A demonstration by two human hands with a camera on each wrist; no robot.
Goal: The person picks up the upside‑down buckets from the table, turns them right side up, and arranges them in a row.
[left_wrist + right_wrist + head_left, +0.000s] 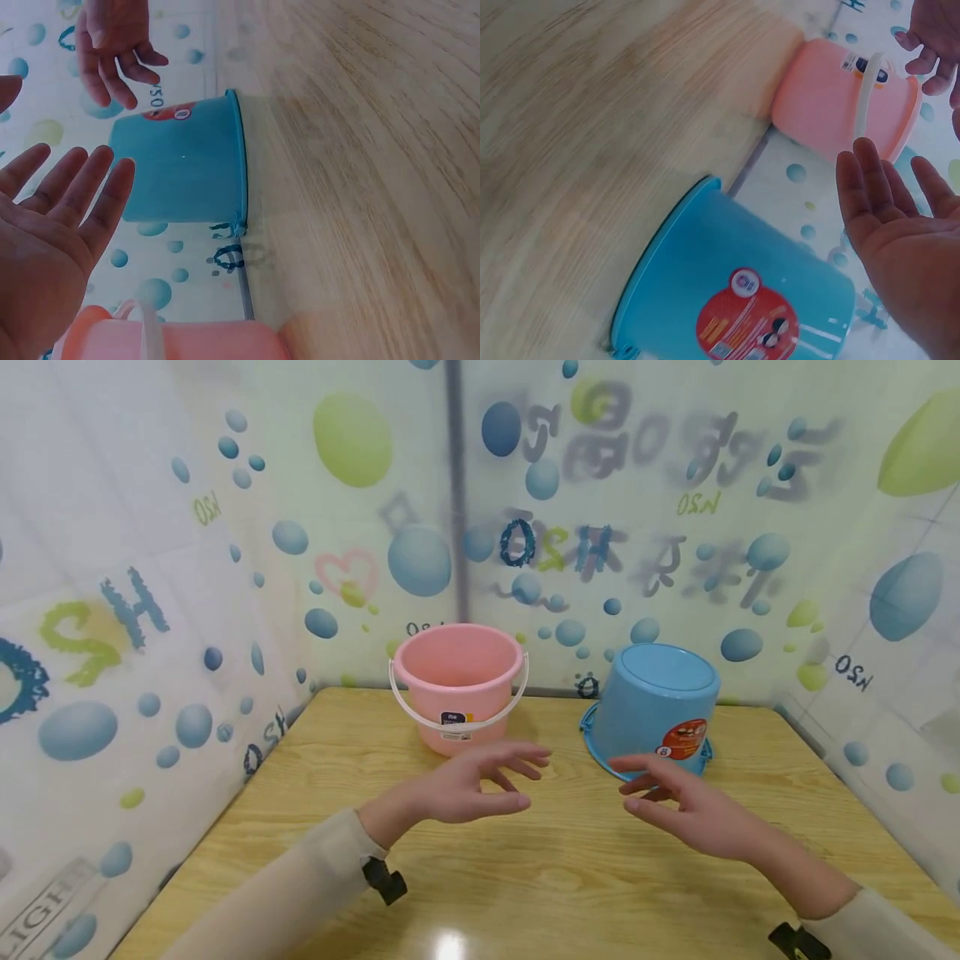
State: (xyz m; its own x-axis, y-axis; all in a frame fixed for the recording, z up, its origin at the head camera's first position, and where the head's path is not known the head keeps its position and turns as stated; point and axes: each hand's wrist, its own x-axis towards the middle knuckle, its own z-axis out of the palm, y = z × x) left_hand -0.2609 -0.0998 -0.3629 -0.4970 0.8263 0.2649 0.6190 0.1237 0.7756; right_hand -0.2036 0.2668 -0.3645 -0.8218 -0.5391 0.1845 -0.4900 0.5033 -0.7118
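Observation:
A pink bucket (427,706) stands upright at the back left of the table, its white handle (495,718) hanging down across the front. To its right a blue bucket (637,714) sits upside down, rim on the table, with a red label on its side. My left hand (468,785) hovers in front of the pink bucket, fingers loosely spread and holding nothing. Before the blue bucket is my right hand (690,810), fingers also relaxed, palm facing the other hand. In the right wrist view the blue bucket (735,262) lies close beside this hand.
The wooden table (555,877) reaches back to a printed curtain (645,602) with bubble patterns and letters. A second curtain side (135,635) closes off the left, and another (892,693) the right. Both sleeves carry a black wrist device (384,881).

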